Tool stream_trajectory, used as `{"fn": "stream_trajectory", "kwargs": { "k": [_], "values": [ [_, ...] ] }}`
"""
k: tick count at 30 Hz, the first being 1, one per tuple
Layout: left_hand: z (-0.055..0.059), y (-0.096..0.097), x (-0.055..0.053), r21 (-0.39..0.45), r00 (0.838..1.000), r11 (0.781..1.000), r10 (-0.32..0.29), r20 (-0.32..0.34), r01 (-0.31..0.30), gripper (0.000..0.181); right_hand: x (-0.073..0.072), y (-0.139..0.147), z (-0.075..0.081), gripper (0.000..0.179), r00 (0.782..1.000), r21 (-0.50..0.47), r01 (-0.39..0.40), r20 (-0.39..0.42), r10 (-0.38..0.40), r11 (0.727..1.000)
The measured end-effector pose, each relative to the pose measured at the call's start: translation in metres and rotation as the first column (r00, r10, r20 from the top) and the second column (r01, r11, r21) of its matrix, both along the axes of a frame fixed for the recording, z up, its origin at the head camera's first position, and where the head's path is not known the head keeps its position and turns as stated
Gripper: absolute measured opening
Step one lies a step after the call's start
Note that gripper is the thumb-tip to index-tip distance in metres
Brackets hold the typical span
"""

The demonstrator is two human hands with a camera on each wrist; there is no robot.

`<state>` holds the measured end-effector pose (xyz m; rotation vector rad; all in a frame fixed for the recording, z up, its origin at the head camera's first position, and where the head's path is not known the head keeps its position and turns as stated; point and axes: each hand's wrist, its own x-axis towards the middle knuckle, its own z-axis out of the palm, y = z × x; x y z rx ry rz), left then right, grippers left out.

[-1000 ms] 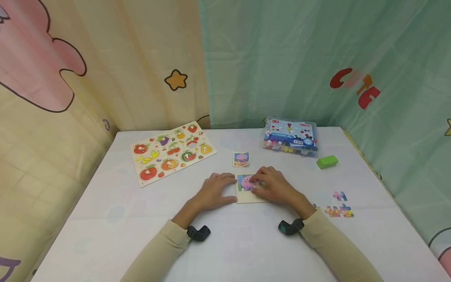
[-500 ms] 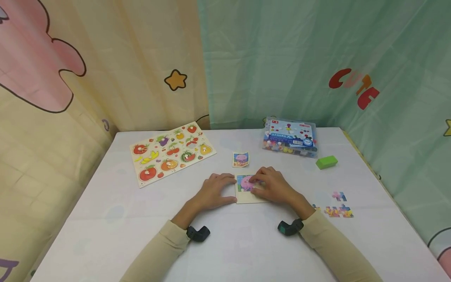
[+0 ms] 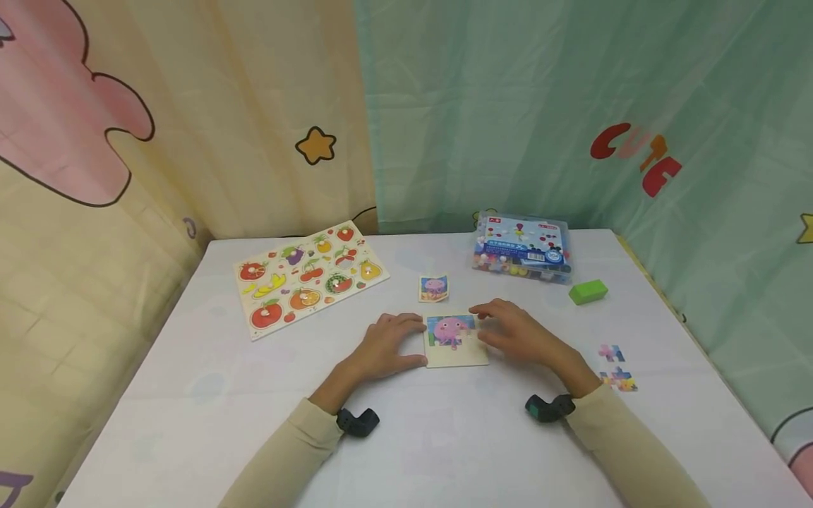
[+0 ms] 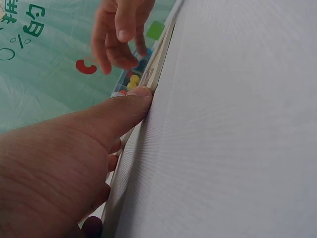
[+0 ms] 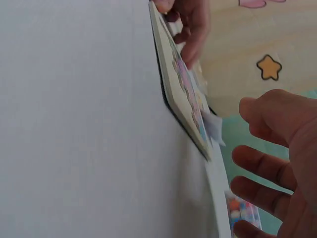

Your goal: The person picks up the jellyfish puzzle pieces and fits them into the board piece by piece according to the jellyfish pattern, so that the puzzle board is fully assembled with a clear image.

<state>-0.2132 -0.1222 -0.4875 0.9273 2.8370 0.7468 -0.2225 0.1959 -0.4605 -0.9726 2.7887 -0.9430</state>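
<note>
A small pale wooden puzzle board point(image 3: 454, 356) lies on the table between the hands. Its upper part bears fitted pieces of a pink octopus picture point(image 3: 449, 328); the lower part is bare wood. At the board's left edge, my left hand point(image 3: 389, 346) touches it with thumb and index fingertip spread apart. The left thumb point(image 4: 131, 106) rests against the rim in the left wrist view. My right hand point(image 3: 521, 335) hovers just off the board's right edge, fingers apart and nothing between them. Loose puzzle pieces point(image 3: 619, 381) lie right of the right forearm, which hides some others.
A small octopus picture card point(image 3: 434, 288) lies behind the board. A fruit peg puzzle point(image 3: 311, 279) is at back left. At back right stand a clear plastic box of colourful beads point(image 3: 524, 247) and a green block point(image 3: 588, 292). Printed curtains point(image 3: 495, 106) hang behind the table.
My right hand has drawn back to the right from the board, uncovering the octopus picture pieces. Its forearm now covers some loose pieces. The left hand has stayed at the board's edge.
</note>
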Motion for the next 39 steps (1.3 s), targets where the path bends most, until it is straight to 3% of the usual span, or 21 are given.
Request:
{"fn": "stream_trajectory", "kwargs": {
  "k": [2,6,10,16,19,21,24,28,39],
  "values": [
    [0.000,0.000,0.000,0.001,1.000,1.000,-0.004,-0.001,0.004,0.063,0.005,0.021,-0.001,0.044,1.000,-0.013,0.014,-0.010,-0.014,1.000],
    [0.002,0.000,0.001,0.003,1.000,1.000,-0.001,0.009,0.001,0.063,0.019,0.064,0.000,0.041,0.993,-0.026,0.121,0.014,-0.121,0.992],
    [0.002,0.001,0.002,0.010,1.000,1.000,0.003,0.008,-0.004,0.063,0.037,0.107,0.005,0.040,0.964,-0.016,0.256,0.078,-0.254,0.967],
    [0.000,0.002,0.003,0.018,1.000,1.000,-0.001,0.016,0.001,0.063,0.053,0.169,-0.004,0.035,0.919,0.055,0.389,-0.092,-0.383,0.920],
    [0.000,0.002,0.003,0.013,1.000,1.000,-0.006,0.022,0.006,0.063,0.058,0.195,-0.013,0.031,0.898,0.049,0.437,-0.090,-0.432,0.898],
    [0.001,0.001,0.003,0.007,1.000,1.000,-0.008,0.017,0.008,0.063,0.060,0.207,-0.018,0.030,0.901,0.020,0.430,-0.067,-0.428,0.903],
    [0.002,0.000,0.002,-0.004,1.000,1.000,-0.002,0.007,0.002,0.063,0.060,0.217,-0.019,0.034,0.922,-0.015,0.386,-0.030,-0.386,0.922],
    [0.003,0.000,0.000,-0.003,1.000,1.000,0.001,-0.003,-0.001,0.062,0.061,0.221,-0.017,0.039,0.929,0.002,0.370,-0.002,-0.370,0.929],
    [0.001,-0.001,0.001,0.005,1.000,1.000,-0.003,0.000,0.003,0.061,0.063,0.214,-0.019,0.037,0.894,0.081,0.431,0.100,-0.438,0.899]
  ]
}}
